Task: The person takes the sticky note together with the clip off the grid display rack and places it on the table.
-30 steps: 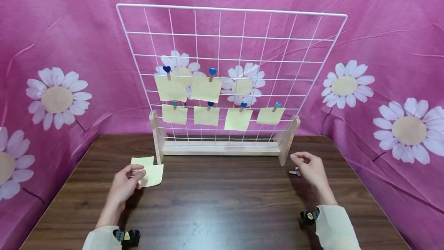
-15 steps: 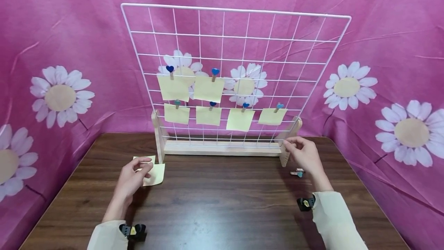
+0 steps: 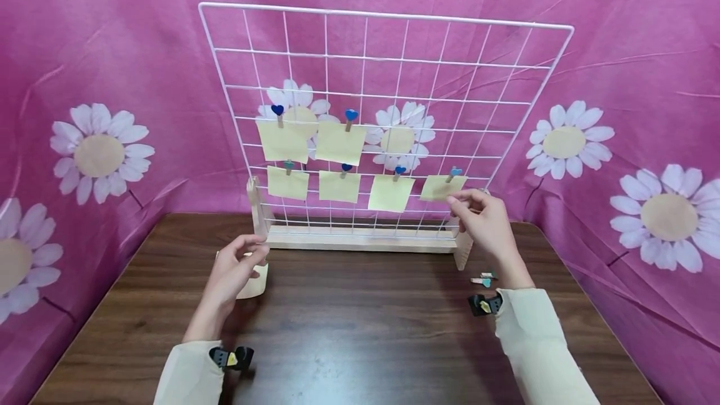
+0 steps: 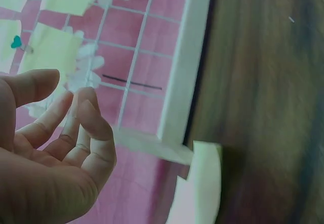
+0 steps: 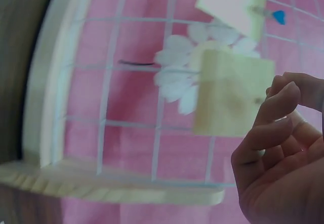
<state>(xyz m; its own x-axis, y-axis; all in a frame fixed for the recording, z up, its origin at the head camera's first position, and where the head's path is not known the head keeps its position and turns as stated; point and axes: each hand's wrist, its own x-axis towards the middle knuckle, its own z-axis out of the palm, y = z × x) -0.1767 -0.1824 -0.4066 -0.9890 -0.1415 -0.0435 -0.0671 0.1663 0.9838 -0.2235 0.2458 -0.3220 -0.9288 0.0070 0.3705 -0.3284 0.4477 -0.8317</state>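
Note:
My right hand [image 3: 485,225] is raised at the right of the white wire grid [image 3: 388,17], fingertips near the lower right sticky note [image 3: 439,188]. Its fingers are loosely bent, with nothing seen between them; contact with the note cannot be told. A light blue heart clothespin [image 3: 455,172] fastens that note. My left hand [image 3: 233,277] hovers at the grid's lower left, fingers loosely bent and holding nothing in the left wrist view. Behind it, loose sticky notes [image 3: 254,286] lie partly hidden on the table. Several more notes hang from the grid, such as one [image 3: 340,142] under a blue heart clothespin [image 3: 351,115].
Two small clothespins [image 3: 482,280] lie on the wooden table [image 3: 360,324] below my right hand. The grid stands in a pale wooden base [image 3: 360,242] with upright side feet. A pink cloth [image 3: 112,5] with daisies hangs behind and beside the table.
My right hand has risen from beside the table clothespins, moving left to the lower right note. My left hand has lifted off the loose notes and moved right and up. The hanging notes stay put.

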